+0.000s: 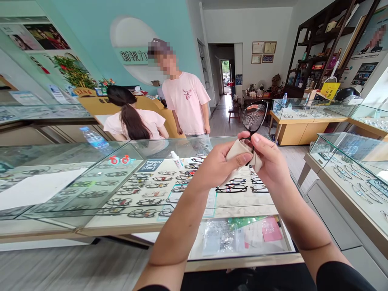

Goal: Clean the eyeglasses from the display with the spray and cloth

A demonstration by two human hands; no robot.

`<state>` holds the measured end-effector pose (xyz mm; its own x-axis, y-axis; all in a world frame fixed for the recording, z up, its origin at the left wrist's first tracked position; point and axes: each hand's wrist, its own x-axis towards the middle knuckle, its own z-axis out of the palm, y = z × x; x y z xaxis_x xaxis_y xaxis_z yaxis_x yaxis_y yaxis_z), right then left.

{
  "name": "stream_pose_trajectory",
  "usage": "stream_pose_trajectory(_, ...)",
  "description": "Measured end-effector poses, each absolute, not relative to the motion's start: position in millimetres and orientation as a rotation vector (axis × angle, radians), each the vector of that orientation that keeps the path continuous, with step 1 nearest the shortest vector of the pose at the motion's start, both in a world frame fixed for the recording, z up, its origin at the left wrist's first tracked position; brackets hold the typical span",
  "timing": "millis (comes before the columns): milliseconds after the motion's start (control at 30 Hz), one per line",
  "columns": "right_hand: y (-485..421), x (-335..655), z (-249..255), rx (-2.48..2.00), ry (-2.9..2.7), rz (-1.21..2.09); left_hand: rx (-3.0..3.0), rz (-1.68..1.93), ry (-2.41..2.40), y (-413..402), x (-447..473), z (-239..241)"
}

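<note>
A pair of dark-framed eyeglasses (254, 115) is held up over the glass counter, turned so that one lens stands above the other. My left hand (218, 165) is closed on a beige cleaning cloth (235, 151), which wraps around the lower lens. Thumb and fingers of my right hand (270, 157) pinch the eyeglasses near the bridge, against the cloth's other side. Cloth and fingers hide most of the lower lens; the upper lens is bare. Beneath my hands, rows of eyeglasses (232, 188) lie inside the display case.
A white spray bottle (176, 160) stands on the counter (163, 141), and a plastic water bottle (93, 138) is farther left. An open drawer (242, 252) holds papers and plastic bags. Two people are beyond the counter, one in a pink shirt (188, 103). Another display case (348, 169) is at right.
</note>
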<state>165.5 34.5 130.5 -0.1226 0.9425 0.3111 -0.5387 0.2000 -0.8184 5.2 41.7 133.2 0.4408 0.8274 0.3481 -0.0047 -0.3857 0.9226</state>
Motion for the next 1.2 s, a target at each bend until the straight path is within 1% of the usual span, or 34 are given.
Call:
stream_pose_trajectory(267,35.4,165.4,127.9,-0.53,-1.057,1.341,1.687,1.244,0.658,43.5,8.9,131.9)
stream_pose_trajectory(500,33.9,162.6,129.6,-0.511,-1.09,1.409,1.557,1.373,0.673,39.0,16.3,130.8)
stream_pose_trajectory(733,32.3,161.9,128.9,-0.512,-1.223,1.242,1.522,1.464,0.744,33.2,17.3,127.6)
stream_pose_trajectory(833,33.7,163.2,127.7,-0.507,-1.235,1.235,1.567,1.496,0.781,31.9,15.7,128.4)
stream_pose_trajectory(933,34.1,165.4,128.6,-0.488,-1.195,1.282,1.652,1.455,0.778,32.5,11.3,131.1)
stream_pose_trajectory(1100,32.8,168.9,134.5,-0.477,-1.153,1.314,1.778,1.226,0.745,34.0,-0.2,134.8)
stream_pose_trajectory(1200,33.5,169.5,136.1,-0.467,-1.143,1.326,1.783,1.184,0.706,35.0,0.1,135.0)
